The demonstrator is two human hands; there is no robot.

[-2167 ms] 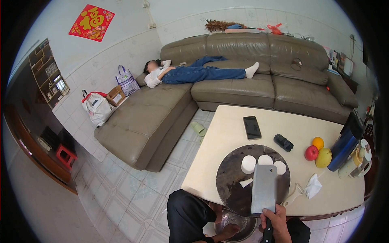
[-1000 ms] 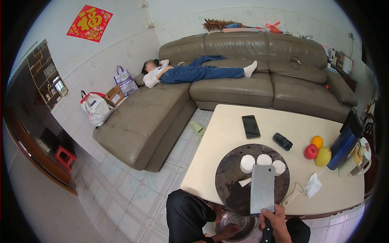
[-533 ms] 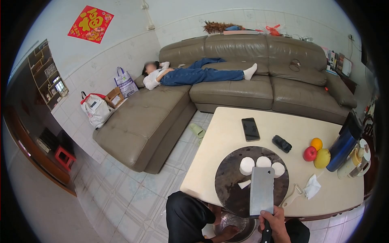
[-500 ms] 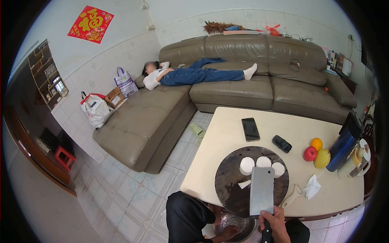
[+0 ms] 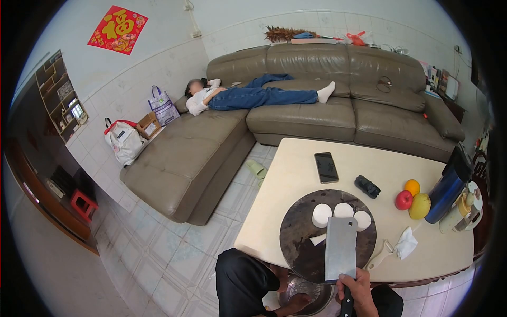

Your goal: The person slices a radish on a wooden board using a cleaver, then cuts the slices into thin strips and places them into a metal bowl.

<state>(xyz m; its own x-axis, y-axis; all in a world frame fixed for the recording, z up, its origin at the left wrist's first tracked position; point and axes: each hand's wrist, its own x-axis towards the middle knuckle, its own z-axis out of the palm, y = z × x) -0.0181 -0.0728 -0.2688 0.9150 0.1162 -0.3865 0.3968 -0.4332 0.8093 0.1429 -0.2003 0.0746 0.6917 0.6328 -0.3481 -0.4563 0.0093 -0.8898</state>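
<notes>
A cleaver [image 5: 341, 248] lies over the round dark chopping board [image 5: 301, 259], its broad blade flat to my view. My right hand [image 5: 359, 293] is closed round its black handle at the table's front edge. Just past the blade tip are three thick round white pieces, perhaps radish [image 5: 322, 215]. A small white wedge [image 5: 318, 240] rests left of the blade. Below the table edge, my left hand [image 5: 300, 302] is at a metal basin [image 5: 322, 304]; its fingers are too dark and small to make out.
A peeler [image 5: 381, 256] and crumpled tissue [image 5: 406, 244] lie right of the board. Behind are a phone [image 5: 326, 167], a black object [image 5: 367, 187], fruit [image 5: 404, 200] and a blue flask [image 5: 449, 185]. A person [image 5: 264, 97] lies on the sofa [image 5: 301, 122].
The whole view has shifted very slightly. The cleaver, the white pieces and both hands stay in nearly the same places.
</notes>
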